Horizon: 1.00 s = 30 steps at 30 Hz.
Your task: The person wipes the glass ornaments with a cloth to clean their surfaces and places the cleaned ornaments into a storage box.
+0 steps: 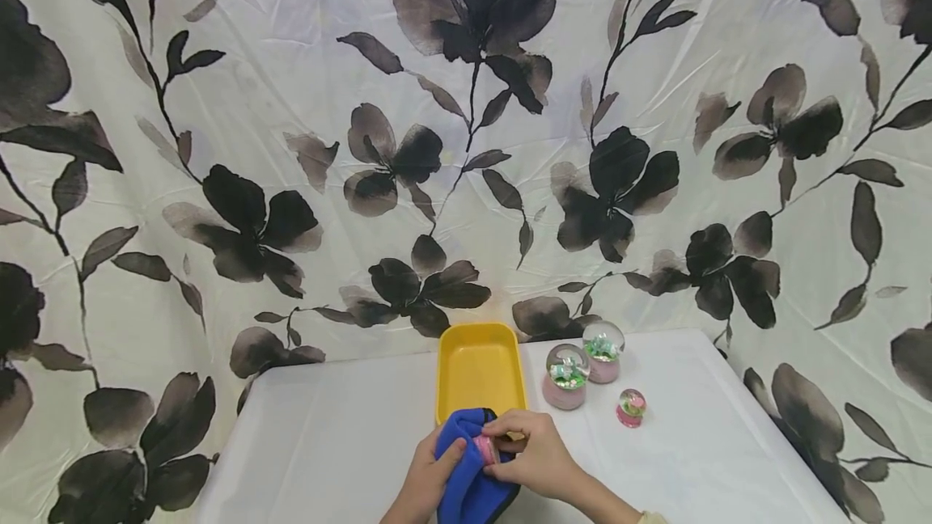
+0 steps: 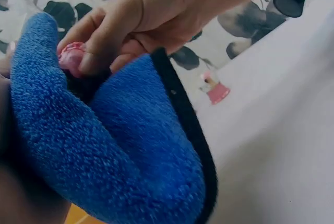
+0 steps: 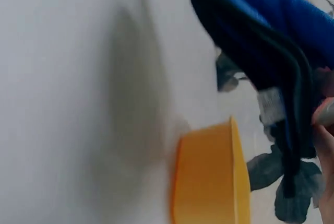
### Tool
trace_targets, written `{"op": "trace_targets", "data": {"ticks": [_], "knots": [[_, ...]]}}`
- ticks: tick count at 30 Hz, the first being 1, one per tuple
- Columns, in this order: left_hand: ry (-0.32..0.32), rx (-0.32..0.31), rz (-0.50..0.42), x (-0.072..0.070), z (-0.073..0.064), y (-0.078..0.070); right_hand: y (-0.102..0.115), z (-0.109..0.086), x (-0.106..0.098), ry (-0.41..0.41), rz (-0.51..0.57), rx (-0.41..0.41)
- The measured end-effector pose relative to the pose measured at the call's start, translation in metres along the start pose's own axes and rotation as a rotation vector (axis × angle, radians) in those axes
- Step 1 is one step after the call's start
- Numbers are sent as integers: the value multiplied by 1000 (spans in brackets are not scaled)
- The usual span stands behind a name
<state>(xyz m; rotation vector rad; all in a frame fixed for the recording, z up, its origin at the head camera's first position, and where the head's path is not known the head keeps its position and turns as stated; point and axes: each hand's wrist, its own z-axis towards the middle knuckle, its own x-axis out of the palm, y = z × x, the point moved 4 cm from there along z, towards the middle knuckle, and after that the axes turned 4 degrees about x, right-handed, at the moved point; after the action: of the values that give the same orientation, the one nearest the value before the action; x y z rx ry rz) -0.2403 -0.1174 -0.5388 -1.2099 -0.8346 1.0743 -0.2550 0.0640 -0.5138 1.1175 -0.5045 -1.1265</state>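
My left hand (image 1: 428, 469) grips a folded blue cloth (image 1: 460, 471) with dark edging, thumb on top. Against the cloth, my right hand (image 1: 537, 453) pinches a small pink snow globe (image 1: 485, 450) between thumb and fingers. From the left wrist, its pink base (image 2: 73, 58) shows at the fingertips of the right hand (image 2: 143, 23), above the plush fold of the cloth (image 2: 99, 145). The globe's dome is mostly hidden. A white tag (image 3: 271, 106) hangs from the cloth in the right wrist view.
A yellow tray (image 1: 476, 374) stands just beyond the hands on the white-covered table (image 1: 328, 427). To its right are two larger snow globes (image 1: 565, 378) with pink bases and one small pink snow globe (image 1: 630, 409). A floral curtain (image 1: 328, 144) hangs behind.
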Motion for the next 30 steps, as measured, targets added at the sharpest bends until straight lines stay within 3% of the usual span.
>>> {"op": "trace_targets", "data": {"ticks": [5, 13, 17, 22, 27, 30], "knots": [[-36, 25, -4, 1, 5, -7, -9, -4, 1, -174, 140, 246], [-185, 176, 75, 2, 0, -1, -15, -15, 19, -361, 336, 361], [-237, 141, 84, 5, 1, 2, -16, -17, 22, -434, 408, 428], [-242, 77, 81, 6, 2, 3, -16, -17, 21, -469, 464, 485], [-253, 56, 72, 1, 5, 2, -14, -15, 20, -491, 574, 446], [-263, 8, 45, -2, 5, 4, -10, -13, 19, -486, 631, 403]]}}
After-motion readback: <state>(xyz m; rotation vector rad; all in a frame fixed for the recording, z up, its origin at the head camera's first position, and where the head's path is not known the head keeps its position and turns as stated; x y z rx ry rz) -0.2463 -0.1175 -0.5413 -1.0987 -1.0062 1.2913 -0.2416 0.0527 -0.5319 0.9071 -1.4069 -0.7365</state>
